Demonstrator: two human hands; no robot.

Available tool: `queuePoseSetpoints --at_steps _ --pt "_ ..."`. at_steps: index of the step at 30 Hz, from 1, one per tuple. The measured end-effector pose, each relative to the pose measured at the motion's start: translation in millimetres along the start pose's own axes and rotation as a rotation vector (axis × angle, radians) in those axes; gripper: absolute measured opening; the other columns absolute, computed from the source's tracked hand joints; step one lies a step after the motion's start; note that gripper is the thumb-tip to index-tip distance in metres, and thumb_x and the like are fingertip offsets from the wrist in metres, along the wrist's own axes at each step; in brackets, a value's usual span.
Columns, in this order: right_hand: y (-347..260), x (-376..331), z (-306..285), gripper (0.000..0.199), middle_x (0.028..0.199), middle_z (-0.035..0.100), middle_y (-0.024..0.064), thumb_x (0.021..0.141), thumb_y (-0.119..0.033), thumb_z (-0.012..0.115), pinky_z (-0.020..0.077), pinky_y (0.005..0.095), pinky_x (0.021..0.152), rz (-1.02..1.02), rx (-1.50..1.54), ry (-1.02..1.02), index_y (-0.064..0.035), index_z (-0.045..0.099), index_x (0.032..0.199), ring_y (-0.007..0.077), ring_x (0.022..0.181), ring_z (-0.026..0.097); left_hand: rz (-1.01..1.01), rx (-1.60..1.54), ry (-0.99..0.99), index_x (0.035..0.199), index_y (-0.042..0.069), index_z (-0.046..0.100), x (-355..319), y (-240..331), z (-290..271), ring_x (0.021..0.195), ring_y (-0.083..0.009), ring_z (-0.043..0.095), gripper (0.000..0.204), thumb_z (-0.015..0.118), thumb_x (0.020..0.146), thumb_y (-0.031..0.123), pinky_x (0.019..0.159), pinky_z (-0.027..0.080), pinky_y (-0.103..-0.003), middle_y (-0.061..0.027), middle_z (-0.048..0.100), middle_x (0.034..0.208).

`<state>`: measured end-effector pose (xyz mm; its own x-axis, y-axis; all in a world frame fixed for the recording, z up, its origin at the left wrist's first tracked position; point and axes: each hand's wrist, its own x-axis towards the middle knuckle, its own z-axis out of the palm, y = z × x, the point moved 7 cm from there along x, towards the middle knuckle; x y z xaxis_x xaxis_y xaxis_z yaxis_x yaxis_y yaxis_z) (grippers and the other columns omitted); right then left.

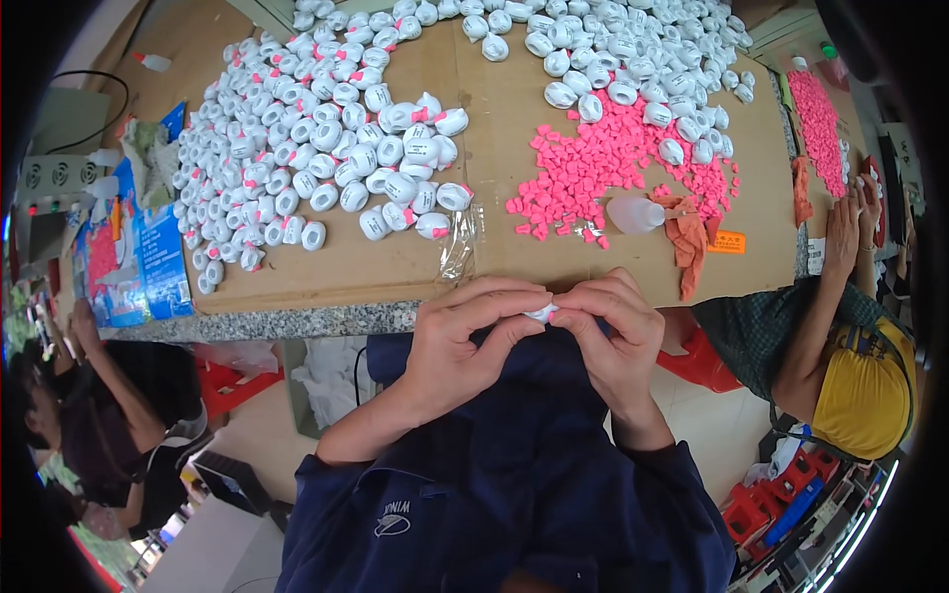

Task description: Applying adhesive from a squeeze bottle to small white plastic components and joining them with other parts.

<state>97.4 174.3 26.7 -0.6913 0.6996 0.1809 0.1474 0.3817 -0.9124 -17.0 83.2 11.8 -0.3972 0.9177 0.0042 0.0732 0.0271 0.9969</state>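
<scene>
Just off the table's near edge, a small white rounded plastic piece (540, 314) is pinched between my two hands. My left hand (463, 341) grips it with thumb and forefinger from the left. From the right, my right hand (615, 326) closes thumb and fingertips on its other end, where a trace of pink shows. Most of the piece is hidden by the fingers. Ahead to the left spreads a large heap of similar white hollow pieces (326, 138), several with pink tips. Small pink parts (583, 168) lie loose ahead to the right.
Beyond the pink parts is another white heap (633, 49). A translucent bottle (635, 214) lies beside an orange cloth (684, 247) and an orange label (728, 241). Cardboard (494, 148) covers the granite-edged table (326, 324). Other people work at left and right (840, 385).
</scene>
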Motion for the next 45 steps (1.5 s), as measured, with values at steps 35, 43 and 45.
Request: queuePoseSetpoints --at_steps 35,43,45 --pt "26 13 -48 0.037 0.102 0.058 0.0088 0.069 -0.008 0.074 0.0405 0.0304 0.079 -0.005 -0.403 0.331 -0.0027 0.056 0.101 0.0198 0.090 0.053 0.443 0.868 -0.100 0.098 -0.001 0.062 168 18 1 0.081 -0.0238 0.058 0.022 0.062 0.078 0.008 0.068 0.048 -0.031 -0.0129 0.059 0.089" --pt "24 -9 -43 0.039 0.106 0.055 0.0168 0.079 -0.005 0.061 0.0440 0.0282 0.078 0.025 0.432 0.273 0.0036 0.042 0.112 0.0181 0.089 0.056 -0.047 -0.131 -0.041 0.104 -0.001 0.061 62 13 -19 0.083 -0.0112 0.057 0.025 0.060 0.079 -0.006 0.068 0.049 -0.023 -0.0072 0.056 0.101" --pt "22 -12 -43 0.039 0.102 0.056 0.0155 0.078 -0.007 0.065 0.0452 0.0262 0.071 0.077 0.431 0.241 0.0039 0.045 0.110 0.0163 0.081 0.057 -0.160 -0.288 -0.066 0.109 -0.001 0.058 38 -1 -19 0.089 -0.0098 0.056 0.030 0.057 0.081 -0.009 0.073 0.049 -0.022 -0.0064 0.052 0.109"
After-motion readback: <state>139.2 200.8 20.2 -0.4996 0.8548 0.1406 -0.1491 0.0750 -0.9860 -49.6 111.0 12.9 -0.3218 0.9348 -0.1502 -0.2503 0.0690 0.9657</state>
